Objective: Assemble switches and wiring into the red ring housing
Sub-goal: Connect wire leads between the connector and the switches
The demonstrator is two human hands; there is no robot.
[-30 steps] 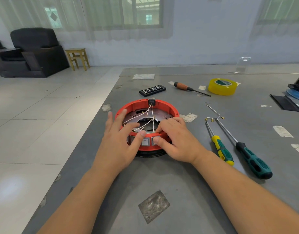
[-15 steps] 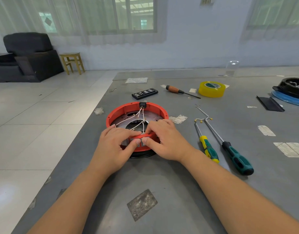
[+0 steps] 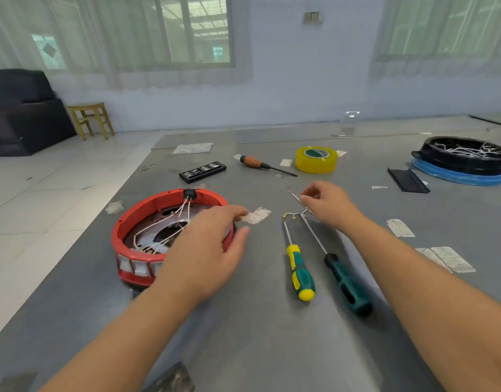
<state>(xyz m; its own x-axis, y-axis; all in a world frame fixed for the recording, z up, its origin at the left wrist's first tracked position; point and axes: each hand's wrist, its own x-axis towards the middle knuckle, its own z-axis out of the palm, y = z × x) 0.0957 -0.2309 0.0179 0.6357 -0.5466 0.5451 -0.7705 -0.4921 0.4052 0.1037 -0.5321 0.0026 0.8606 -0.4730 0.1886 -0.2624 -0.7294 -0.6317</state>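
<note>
The red ring housing (image 3: 147,206) lies at the table's left. White wires (image 3: 158,224) run across its inside from a black switch (image 3: 189,193) on the far rim. Pale switches (image 3: 133,265) sit in the near rim. My left hand (image 3: 207,247) hovers over the ring's right side with relaxed fingers pointing right and holds nothing. My right hand (image 3: 325,202) is to the right, at the screwdriver tips. Its curled thumb and fingers pinch something small, apparently a screw. A few small screws (image 3: 291,215) lie beside it.
A yellow-green screwdriver (image 3: 299,273) and a longer teal screwdriver (image 3: 347,284) lie right of the ring. Farther back are a black bit case (image 3: 202,171), a wooden-handled screwdriver (image 3: 255,162), a yellow tape roll (image 3: 315,159), a black strip (image 3: 407,179) and a black-and-blue ring (image 3: 461,165).
Both hands have left the ring's near rim. The right hand has moved right to the screws at the screwdriver tips. The left hand has shifted over the ring's right side.
</note>
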